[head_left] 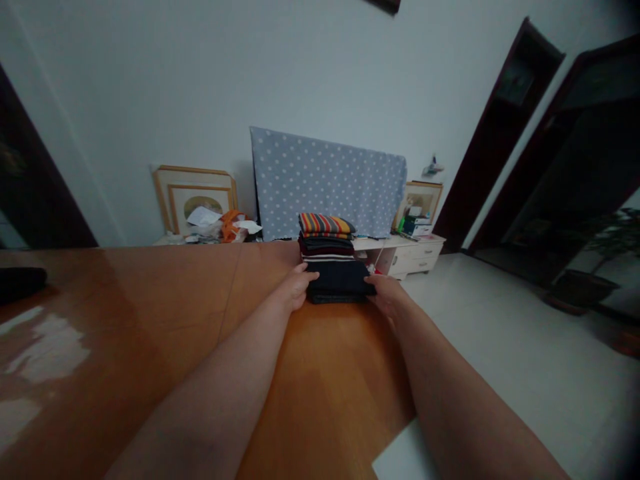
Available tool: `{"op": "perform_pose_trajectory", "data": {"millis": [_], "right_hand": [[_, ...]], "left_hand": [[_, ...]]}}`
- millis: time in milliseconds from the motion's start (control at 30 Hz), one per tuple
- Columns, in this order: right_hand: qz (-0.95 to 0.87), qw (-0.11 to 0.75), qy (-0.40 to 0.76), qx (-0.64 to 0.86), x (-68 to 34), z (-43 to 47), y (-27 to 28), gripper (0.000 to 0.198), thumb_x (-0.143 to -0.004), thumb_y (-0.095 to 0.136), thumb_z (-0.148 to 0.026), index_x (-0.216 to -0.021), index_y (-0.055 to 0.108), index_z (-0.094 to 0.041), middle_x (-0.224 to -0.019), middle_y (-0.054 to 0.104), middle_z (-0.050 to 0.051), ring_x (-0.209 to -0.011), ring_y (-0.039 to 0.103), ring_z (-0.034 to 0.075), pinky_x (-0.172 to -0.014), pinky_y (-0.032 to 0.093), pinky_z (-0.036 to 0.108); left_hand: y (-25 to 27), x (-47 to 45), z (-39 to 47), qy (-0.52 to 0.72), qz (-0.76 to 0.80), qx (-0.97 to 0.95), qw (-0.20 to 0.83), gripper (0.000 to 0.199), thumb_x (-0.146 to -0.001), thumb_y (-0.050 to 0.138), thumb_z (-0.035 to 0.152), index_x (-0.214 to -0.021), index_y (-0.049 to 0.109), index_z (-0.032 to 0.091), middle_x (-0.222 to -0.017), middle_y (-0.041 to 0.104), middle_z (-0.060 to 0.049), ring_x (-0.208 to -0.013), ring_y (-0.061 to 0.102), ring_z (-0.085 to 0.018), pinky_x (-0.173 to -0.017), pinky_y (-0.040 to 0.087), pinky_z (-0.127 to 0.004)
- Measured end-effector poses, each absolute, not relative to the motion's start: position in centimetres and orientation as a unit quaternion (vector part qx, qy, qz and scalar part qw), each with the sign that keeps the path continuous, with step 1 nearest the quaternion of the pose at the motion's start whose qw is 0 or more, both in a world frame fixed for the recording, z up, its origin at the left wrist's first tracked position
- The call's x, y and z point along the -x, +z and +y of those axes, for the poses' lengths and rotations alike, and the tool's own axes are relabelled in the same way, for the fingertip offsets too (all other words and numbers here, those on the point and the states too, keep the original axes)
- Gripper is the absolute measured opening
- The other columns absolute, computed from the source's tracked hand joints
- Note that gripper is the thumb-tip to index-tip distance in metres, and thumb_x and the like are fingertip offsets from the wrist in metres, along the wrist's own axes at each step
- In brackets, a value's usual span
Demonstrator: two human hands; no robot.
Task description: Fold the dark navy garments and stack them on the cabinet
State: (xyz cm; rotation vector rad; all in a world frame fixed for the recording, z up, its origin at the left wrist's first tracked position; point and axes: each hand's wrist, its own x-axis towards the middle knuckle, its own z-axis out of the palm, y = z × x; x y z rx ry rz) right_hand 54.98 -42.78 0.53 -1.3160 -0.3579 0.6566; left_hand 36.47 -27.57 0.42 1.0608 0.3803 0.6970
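Both arms reach forward over the wooden table to a folded dark navy garment (337, 277). My left hand (297, 287) grips its left edge, thumb on top. At the right edge, my right hand (385, 291) holds the garment the same way, its fingers partly hidden. A dark grey folded layer (340, 299) shows just beneath the navy one. Right behind stands a stack of folded clothes (327, 245), with a striped red, yellow and grey piece (325, 223) on top. Whether the navy garment touches this stack I cannot tell.
The glossy wooden table (200, 320) ends on the right above a pale floor (480, 333). A black item (23, 283) lies at far left, and a white sheet (405, 457) near the front. Beyond are a white cabinet (415, 259) and a dotted cloth (325, 180).
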Motion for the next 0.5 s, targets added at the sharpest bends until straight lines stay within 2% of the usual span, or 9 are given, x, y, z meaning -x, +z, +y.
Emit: {"op": "perform_pose_trajectory", "data": {"millis": [167, 267, 367, 500], "right_hand": [[-0.147, 0.729, 0.302, 0.597, -55.2, -43.0, 0.0, 0.008, -0.077, 0.064, -0.016, -0.083, 0.065, -0.021, -0.087, 0.071, 0.004, -0.079, 0.065, 0.018, -0.063, 0.054, 0.027], [-0.145, 0.734, 0.311, 0.586, -55.1, -43.2, 0.4, 0.006, -0.080, 0.061, -0.018, -0.083, 0.064, -0.023, -0.084, 0.071, 0.004, -0.077, 0.065, 0.019, -0.062, 0.054, 0.028], [-0.155, 0.734, 0.340, 0.567, -55.0, -43.5, 0.9, 0.008, -0.082, 0.059, -0.021, -0.087, 0.066, -0.022, -0.083, 0.070, 0.004, -0.074, 0.064, 0.018, -0.060, 0.053, 0.028], [-0.145, 0.736, 0.358, 0.556, -55.1, -44.0, 1.3, 0.014, -0.087, 0.053, -0.028, -0.091, 0.065, -0.022, -0.087, 0.068, 0.004, -0.075, 0.063, 0.017, -0.061, 0.053, 0.028]], "left_hand": [[-0.2, -36.6, -27.3, 0.329, 0.171, -0.481, 0.794, 0.038, -0.078, 0.068, 0.012, -0.116, 0.065, 0.016, -0.114, 0.072, -0.012, -0.099, 0.068, -0.021, -0.093, 0.050, -0.034], [-0.1, -36.5, -27.0, 0.325, 0.200, -0.468, 0.797, 0.025, -0.088, 0.059, 0.024, -0.112, 0.066, 0.016, -0.108, 0.073, -0.011, -0.092, 0.068, -0.020, -0.084, 0.053, -0.032], [0.1, -36.1, -26.7, 0.306, 0.245, -0.453, 0.801, 0.029, -0.095, 0.050, 0.036, -0.113, 0.064, 0.018, -0.106, 0.072, -0.010, -0.083, 0.066, -0.019, -0.072, 0.052, -0.029], [0.2, -35.6, -26.5, 0.307, 0.273, -0.426, 0.806, 0.036, -0.100, 0.041, 0.048, -0.115, 0.059, 0.020, -0.111, 0.069, -0.010, -0.084, 0.065, -0.019, -0.068, 0.050, -0.028]]}}
